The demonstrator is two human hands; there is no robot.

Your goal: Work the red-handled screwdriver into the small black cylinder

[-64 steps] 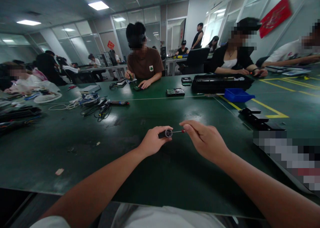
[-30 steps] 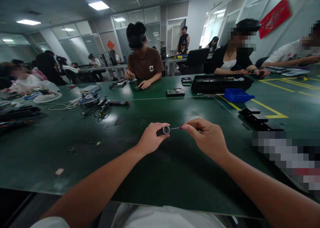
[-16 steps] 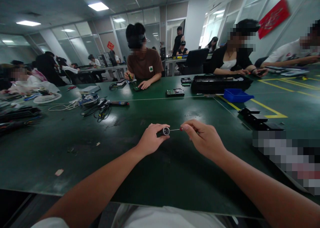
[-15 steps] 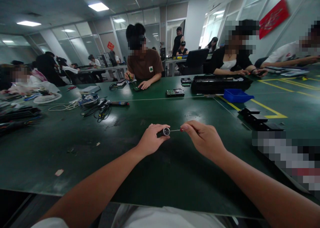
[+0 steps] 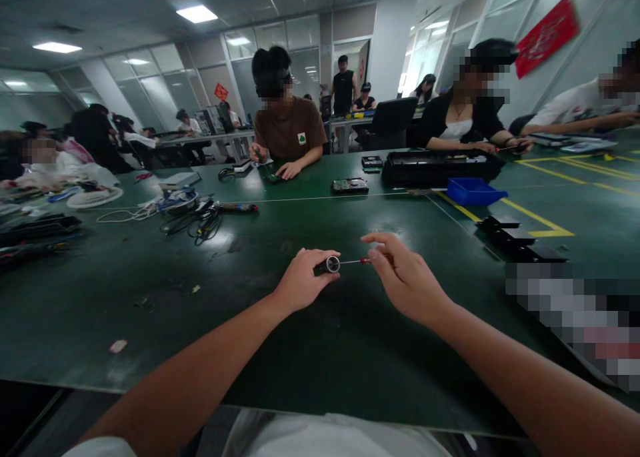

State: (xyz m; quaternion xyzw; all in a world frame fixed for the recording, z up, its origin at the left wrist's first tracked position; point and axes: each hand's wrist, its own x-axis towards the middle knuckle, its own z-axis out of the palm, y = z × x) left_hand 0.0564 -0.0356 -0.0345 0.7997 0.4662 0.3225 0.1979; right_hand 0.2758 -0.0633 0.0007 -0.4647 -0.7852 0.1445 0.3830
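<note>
Between the thumb and fingers of my left hand (image 5: 299, 280) is a small black cylindrical part (image 5: 333, 264), its round silver-rimmed end facing me. A thin screwdriver (image 5: 353, 262) with a red collar meets the part's right side; whether its tip sits inside cannot be made out. My right hand (image 5: 407, 277) is closed around the screwdriver's handle, mostly hidden by the fingers. The thumb rests against the handle, while the index finger is lifted and stretched to the left. Both hands are above the green tabletop (image 5: 280, 363).
Ahead lie a hard drive (image 5: 350, 186), a long black housing (image 5: 443, 169) and a blue tray (image 5: 475, 192). Black brackets (image 5: 520, 240) stand to the right. Tangled cables (image 5: 200, 220) and a pen-shaped tool (image 5: 239, 207) are at left. Across the table, a person in brown (image 5: 290, 130) works.
My right hand's index finger has lifted and uncurled from the screwdriver handle, showing more of the red part. My left hand and the black part have stayed in place.
</note>
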